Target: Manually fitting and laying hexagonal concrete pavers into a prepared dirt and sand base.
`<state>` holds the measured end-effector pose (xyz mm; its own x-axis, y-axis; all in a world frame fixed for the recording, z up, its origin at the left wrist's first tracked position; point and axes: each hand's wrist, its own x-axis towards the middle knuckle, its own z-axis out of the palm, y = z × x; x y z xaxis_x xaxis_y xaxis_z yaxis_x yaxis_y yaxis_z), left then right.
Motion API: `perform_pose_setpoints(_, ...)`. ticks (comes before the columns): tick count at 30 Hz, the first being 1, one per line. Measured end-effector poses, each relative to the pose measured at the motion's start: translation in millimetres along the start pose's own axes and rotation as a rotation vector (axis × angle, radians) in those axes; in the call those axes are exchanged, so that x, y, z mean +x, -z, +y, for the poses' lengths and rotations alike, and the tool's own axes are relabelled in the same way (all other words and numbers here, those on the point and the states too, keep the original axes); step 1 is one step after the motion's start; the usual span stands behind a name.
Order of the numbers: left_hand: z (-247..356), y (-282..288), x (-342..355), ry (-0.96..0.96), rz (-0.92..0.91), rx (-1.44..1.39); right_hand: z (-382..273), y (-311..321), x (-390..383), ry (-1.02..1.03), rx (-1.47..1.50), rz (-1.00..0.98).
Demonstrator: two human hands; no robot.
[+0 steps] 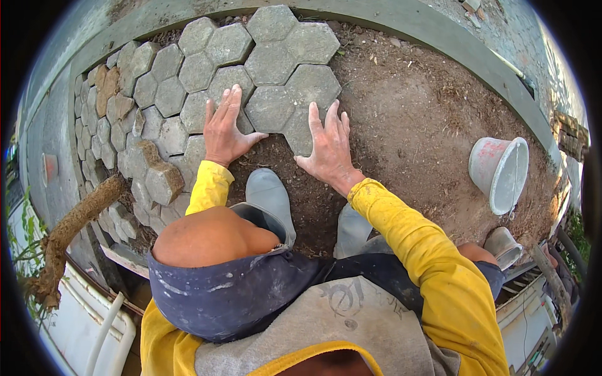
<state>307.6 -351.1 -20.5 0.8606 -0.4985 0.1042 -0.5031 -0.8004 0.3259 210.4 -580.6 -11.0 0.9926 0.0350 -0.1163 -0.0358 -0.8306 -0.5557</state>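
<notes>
Grey hexagonal concrete pavers (269, 108) lie fitted together in front of me, their near edge meeting bare soil. My left hand (227, 131) rests over the pavers with its fingers spread, its thumb pointing right along the near edge. My right hand (328, 147) is open too. Its outstretched fingers lie at the right side of the nearest paver block (300, 128), and its thumb is by that block's near corner. Neither hand is wrapped round anything. Part of the block is hidden under my right hand. My grey boots (269, 197) stand on the soil just below.
A whitish bucket (486, 166) lies tipped at the right, with a smaller container (501, 245) nearer me. A concrete curb (433, 28) borders the far side. Loose pavers (164, 182) sit raised at the left, beside a rough tree branch (81, 219). Brown soil (401, 125) spreads right.
</notes>
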Motion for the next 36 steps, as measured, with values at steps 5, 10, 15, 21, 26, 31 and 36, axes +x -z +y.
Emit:
perform_pose_setpoints(5,0.5,1.8,-1.4,0.043,-0.014,0.059,2.1,-0.5,0.8,0.060,-0.032,0.011)
perform_pose_setpoints(10,7.6,1.1,-1.1,0.055,-0.038,0.056,6.7,18.4,0.6,-0.041,0.002,0.037)
perform_pose_setpoints(15,-1.8,9.0,3.9,0.040,-0.065,0.037,24.0,27.9,35.2,-0.064,-0.019,0.325)
perform_pose_setpoints(21,-8.9,1.1,7.5,0.007,-0.080,-0.058,22.0,-2.3,69.8,0.011,-0.189,0.254)
perform_pose_setpoints(26,-11.7,6.5,0.5,0.002,-0.104,-0.031,19.0,6.0,76.9,0.003,-0.130,0.250)
perform_pose_setpoints(31,-23.1,16.9,8.6,-0.033,-0.080,-0.182,23.9,28.7,134.6,-0.195,-0.100,0.332)
perform_pose_setpoints(36,-37.0,18.3,94.5,-0.129,0.010,-0.041,32.7,11.3,176.4,-0.231,-0.053,0.385)
